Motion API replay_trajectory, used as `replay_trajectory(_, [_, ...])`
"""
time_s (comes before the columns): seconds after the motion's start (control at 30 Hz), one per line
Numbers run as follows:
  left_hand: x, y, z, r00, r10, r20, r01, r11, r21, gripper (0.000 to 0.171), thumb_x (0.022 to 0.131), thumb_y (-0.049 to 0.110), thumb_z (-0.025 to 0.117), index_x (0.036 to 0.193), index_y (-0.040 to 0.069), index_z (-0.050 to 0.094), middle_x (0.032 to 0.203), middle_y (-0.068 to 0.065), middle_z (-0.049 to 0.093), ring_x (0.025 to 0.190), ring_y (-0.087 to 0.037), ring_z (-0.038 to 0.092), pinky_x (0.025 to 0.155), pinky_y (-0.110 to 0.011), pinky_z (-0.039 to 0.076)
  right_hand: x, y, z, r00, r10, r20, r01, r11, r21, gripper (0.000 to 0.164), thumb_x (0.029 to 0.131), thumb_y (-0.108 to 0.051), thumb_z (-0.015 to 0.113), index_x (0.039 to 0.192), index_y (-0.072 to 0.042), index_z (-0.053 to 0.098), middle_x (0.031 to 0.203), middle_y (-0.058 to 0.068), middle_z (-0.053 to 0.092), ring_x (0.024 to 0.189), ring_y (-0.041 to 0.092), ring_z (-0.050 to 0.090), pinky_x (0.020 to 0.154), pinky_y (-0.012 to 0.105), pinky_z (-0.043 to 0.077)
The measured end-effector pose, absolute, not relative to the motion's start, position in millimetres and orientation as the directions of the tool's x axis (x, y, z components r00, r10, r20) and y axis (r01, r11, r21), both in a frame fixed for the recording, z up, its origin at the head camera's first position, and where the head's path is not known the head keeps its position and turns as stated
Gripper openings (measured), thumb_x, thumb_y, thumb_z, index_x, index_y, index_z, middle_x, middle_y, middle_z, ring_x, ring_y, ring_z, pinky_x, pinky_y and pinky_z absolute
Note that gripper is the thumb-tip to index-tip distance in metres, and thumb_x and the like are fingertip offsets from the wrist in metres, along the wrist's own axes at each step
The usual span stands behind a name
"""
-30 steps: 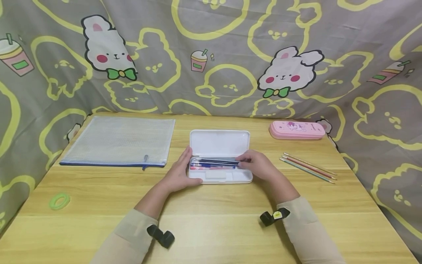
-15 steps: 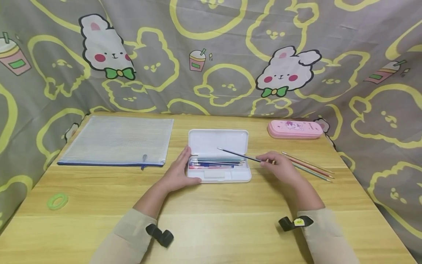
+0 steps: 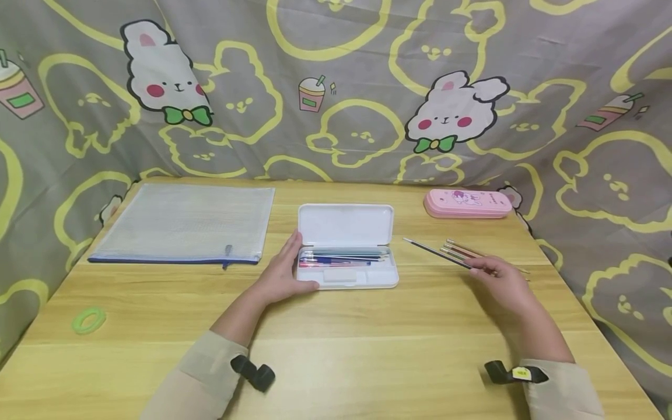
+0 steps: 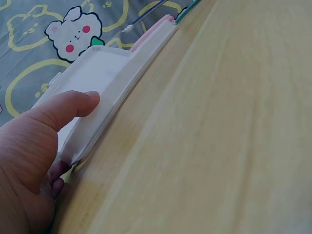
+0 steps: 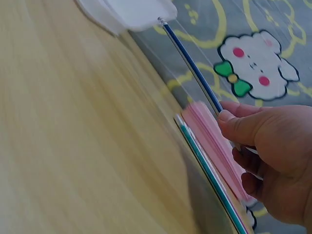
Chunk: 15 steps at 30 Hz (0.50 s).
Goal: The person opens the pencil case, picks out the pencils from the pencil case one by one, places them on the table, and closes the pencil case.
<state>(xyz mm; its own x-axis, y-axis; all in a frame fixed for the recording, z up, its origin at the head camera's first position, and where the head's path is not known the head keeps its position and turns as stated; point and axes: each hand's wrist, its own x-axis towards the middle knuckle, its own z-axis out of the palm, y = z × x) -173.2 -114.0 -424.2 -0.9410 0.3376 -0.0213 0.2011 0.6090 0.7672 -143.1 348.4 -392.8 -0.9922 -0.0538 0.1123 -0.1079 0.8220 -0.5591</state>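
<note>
A white pencil case (image 3: 375, 279) lies with its lid up in the middle of the table, with pencils, pens (image 3: 336, 261) and a white eraser (image 3: 340, 275) inside. My left hand (image 3: 280, 271) holds its left end, thumb (image 4: 73, 105) along the front wall and fingers at the far side. Between thumb and fingertips, my right hand (image 3: 504, 284) pinches a dark blue pencil (image 3: 436, 252) above the table, its end pointing left. Just under and behind that hand lie several loose pencils (image 3: 462, 248), partly hidden by it; a green one (image 5: 209, 170) shows in the right wrist view.
A closed pink pencil case (image 3: 468, 204) sits at the back right. At the left lies a translucent zip pouch (image 3: 184, 224) with a blue zip. A green ring (image 3: 88, 321) is near the left edge. Patterned cloth (image 3: 357, 76) hangs behind the table (image 3: 336, 361).
My right hand has lifted the dark blue pencil out of the white pencil case and carried it right, over to the loose pencils. The left hand has stayed on the case.
</note>
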Motion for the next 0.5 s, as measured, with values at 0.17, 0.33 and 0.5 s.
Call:
replay_trajectory(0.17, [-172.9, -113.6, -424.0, -0.941, 0.339, -0.018, 0.205, 0.609, 0.766, 0.122, 0.071, 0.040, 0.084, 0.158, 0.010, 0.004, 0.167, -0.006, -0.003, 0.152, -0.037, 0.004, 0.121, -0.059, 0.012, -133.9, 374.3, -399.9, -0.996, 0.008, 0.084, -0.038, 0.849, -0.527, 0.033, 0.100, -0.027, 0.056, 0.120, -0.003, 0.068, 0.118, 0.023, 0.065, 0.090, 0.000, 0.051, 0.074, 0.023, 0.042])
replay_trajectory(0.33, [-173.3, -113.7, -424.9, -0.940, 0.340, -0.016, 0.207, 0.608, 0.767, 0.123, 0.071, 0.040, 0.084, 0.158, 0.010, 0.003, 0.167, -0.007, -0.003, 0.152, -0.037, 0.004, 0.121, -0.059, 0.012, -126.8, 391.8, -407.6, -0.997, 0.068, 0.026, 0.045, 0.857, -0.513, 0.038, 0.102, -0.028, 0.051, 0.123, 0.001, 0.065, 0.123, 0.030, 0.060, 0.106, 0.038, 0.055, 0.083, 0.047, 0.044])
replay_trajectory(0.5, [-173.9, -113.8, -426.1, -0.941, 0.339, -0.014, 0.208, 0.608, 0.766, 0.124, 0.070, 0.040, 0.084, 0.158, 0.010, 0.003, 0.167, -0.007, -0.003, 0.152, -0.037, 0.004, 0.121, -0.058, 0.012, -124.4, 403.3, -412.2, -0.995, 0.100, -0.017, 0.095, 0.857, -0.506, 0.039, 0.103, -0.029, 0.050, 0.125, 0.000, 0.063, 0.136, 0.035, 0.049, 0.123, 0.056, 0.044, 0.095, 0.066, 0.037])
